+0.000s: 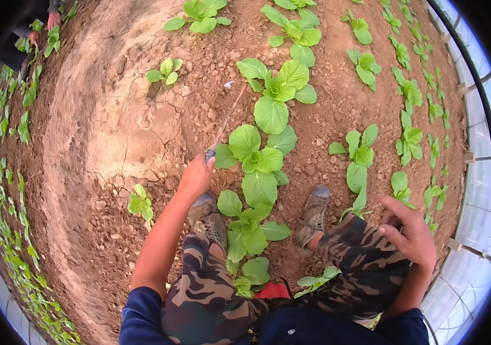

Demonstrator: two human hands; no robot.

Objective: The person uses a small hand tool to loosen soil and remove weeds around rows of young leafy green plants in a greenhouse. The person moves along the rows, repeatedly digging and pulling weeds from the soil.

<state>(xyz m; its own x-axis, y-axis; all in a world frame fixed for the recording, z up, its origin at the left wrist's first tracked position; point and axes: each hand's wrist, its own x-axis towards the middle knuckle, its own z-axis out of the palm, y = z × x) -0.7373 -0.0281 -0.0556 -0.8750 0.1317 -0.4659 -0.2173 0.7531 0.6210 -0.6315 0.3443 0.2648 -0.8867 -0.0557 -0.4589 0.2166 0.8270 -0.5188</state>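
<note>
My left hand [197, 176] grips a thin-shafted hand tool [227, 120] by its dark handle. The shaft slants up and away over the soil. Its far end reaches the edge of a leafy green plant [274, 88], and I cannot tell how that end is shaped. Close to the right of my left hand grows another broad-leaved plant [254, 157]. My right hand [409, 233] holds nothing and hovers over my right knee, fingers bent and apart. A third green plant [252, 228] stands between my shoes.
Further rows of seedlings [364, 155] run along the right. A pale cracked dirt strip [120, 116] lies at left, with dense seedlings [3, 172] beyond. Another person's hand [54, 20] shows top left. Clear plastic sheeting [474, 215] borders the right. Something red [273, 291] lies between my legs.
</note>
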